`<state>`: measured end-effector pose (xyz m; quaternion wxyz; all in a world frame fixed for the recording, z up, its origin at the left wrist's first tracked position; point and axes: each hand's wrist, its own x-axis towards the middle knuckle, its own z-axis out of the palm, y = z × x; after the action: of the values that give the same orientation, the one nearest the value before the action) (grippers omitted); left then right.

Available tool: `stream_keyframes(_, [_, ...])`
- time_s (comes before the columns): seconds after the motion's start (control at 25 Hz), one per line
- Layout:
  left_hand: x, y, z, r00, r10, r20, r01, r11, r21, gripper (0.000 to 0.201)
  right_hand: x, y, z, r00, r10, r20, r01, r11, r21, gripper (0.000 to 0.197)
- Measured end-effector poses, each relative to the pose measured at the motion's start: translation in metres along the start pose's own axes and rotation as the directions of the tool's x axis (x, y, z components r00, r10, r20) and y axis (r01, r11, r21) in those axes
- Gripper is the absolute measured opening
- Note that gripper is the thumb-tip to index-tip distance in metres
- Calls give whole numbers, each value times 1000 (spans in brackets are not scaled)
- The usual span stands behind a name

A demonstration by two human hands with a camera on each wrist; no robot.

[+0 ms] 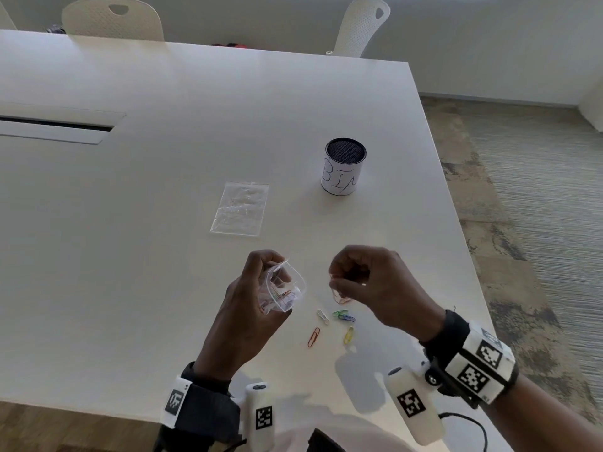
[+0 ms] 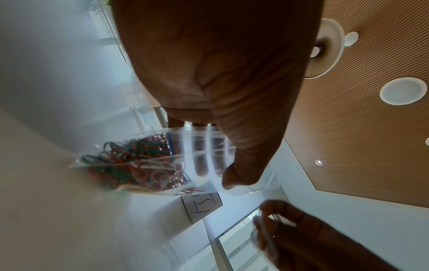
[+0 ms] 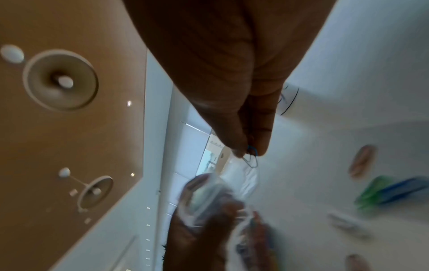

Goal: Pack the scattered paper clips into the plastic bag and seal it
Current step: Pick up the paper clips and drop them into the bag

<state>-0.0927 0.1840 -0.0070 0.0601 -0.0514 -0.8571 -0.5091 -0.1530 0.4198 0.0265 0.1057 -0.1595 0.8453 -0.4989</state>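
Paper clips, thin bent wire in red, green, blue and white, sit tangled in the crinkly clear plastic bag that my left hand grips with its mouth gaping open. Right of it, five loose clips lie on the smooth white table. My right hand pinches a blue clip between thumb and fingertip. Farther back, a flat empty bag and a round mesh cup wrapped in paper.

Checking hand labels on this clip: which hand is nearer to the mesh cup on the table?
Right. The right hand hovers just below the mesh cup, pinching a blue paper clip; the left hand holds the plastic bag farther left.
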Motion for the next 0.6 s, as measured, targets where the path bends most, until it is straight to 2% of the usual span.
stream_keyframes(0.08, [1, 1, 1, 1000, 0, -8, 0, 1000, 9, 56, 5, -20, 6, 999, -40, -17, 42, 982, 185, 12])
stream_keyframes(0.16, [1, 2, 2, 1000, -14, -14, 14, 1000, 16, 57, 10, -36, 19, 993, -106, -43, 113, 965, 235, 12])
stream_keyframes(0.28, [2, 4, 1, 999, -44, -4, 44, 999, 20, 60, 16, -43, 40, 977, -203, -61, 208, 973, 97, 12])
stream_keyframes(0.4, [1, 3, -1, 999, -45, -8, 45, 999, 23, 62, 17, -42, 49, 962, -274, -9, 273, 961, -42, 5])
stream_keyframes(0.52, [1, 2, -1, 999, -47, -11, 47, 999, 12, 60, 14, -47, 43, 946, -324, 25, 325, 942, -86, 2])
stream_keyframes(0.6, [1, 1, -1, 999, -32, -12, 32, 999, 8, 59, 13, -47, 31, 944, -329, -22, 326, 942, -85, 6])
